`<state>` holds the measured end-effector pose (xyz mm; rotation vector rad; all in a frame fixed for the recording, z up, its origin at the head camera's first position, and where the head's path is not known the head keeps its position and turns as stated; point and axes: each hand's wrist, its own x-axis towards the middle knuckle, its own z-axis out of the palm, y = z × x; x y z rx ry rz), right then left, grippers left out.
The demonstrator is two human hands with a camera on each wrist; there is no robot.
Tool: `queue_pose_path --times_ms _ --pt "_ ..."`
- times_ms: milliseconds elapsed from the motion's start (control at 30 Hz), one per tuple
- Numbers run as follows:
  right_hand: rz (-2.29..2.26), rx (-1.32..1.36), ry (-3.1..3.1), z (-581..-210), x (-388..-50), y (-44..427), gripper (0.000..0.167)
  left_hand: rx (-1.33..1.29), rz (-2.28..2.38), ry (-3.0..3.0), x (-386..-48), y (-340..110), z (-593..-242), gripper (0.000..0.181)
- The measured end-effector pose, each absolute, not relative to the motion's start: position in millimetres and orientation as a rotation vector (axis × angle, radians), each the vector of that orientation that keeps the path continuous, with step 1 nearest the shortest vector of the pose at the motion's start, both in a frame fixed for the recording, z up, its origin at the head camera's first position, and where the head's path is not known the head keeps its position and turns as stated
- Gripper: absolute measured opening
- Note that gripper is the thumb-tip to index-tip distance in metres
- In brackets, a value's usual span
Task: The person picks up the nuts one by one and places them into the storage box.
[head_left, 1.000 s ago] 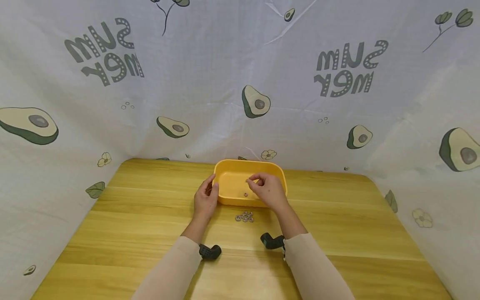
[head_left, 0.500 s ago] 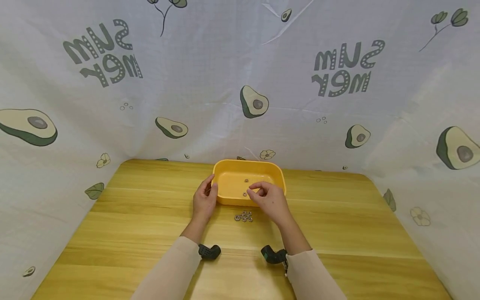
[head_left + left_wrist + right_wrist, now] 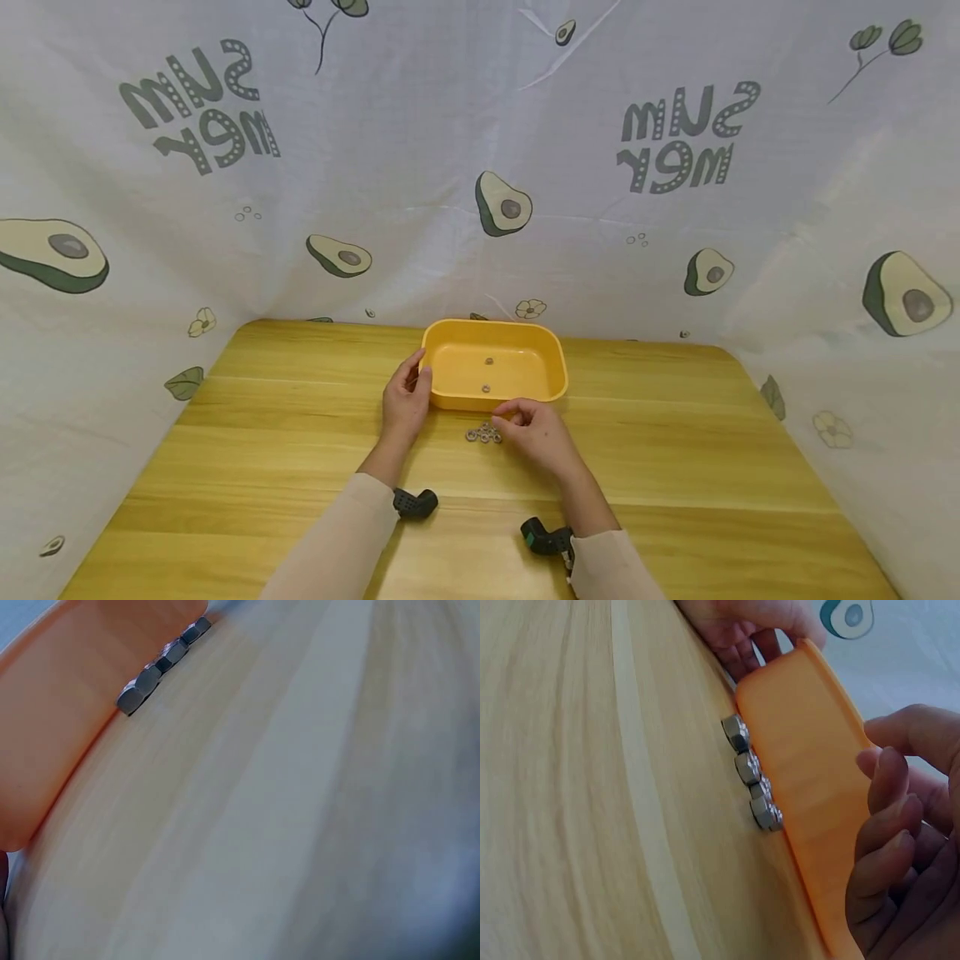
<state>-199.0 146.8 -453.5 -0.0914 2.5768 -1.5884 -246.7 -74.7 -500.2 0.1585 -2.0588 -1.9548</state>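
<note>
A yellow plastic tray (image 3: pixel 495 403) stands at the back of the wooden table, with two small metal nuts lying apart inside it, a far nut (image 3: pixel 489 361) and a near nut (image 3: pixel 486 388). My left hand (image 3: pixel 405 407) holds the tray's left end, its thumb near the front corner. Several hex nuts (image 3: pixel 483 434) sit clustered on the table by the tray's front wall; in the right wrist view the nuts (image 3: pixel 748 766) look steel grey. Just right of that cluster hovers my right hand (image 3: pixel 536 433), fingers loosely bent, nothing seen between thumb and forefinger (image 3: pixel 911 727).
The wooden table (image 3: pixel 675 467) spreads around the tray on both sides and in front. Behind it hangs a white cloth (image 3: pixel 420 150) printed with avocados and lettering. A black wrist camera (image 3: pixel 547 537) is strapped to the right wrist, another wrist camera (image 3: pixel 415 503) to the left.
My right hand has let go of a nut inside the tray, then come back over the front rim toward the cluster on the table. The left hand stays at the tray's left end.
</note>
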Motion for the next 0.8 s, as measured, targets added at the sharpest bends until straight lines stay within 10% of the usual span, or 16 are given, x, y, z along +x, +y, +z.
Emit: queue_pose_path --times_ms 800 --pt "-1.321 -0.074 2.656 -480.5 -198.9 150.8 0.011 0.163 -1.973 -2.072 -245.3 -77.1 -501.0 0.041"
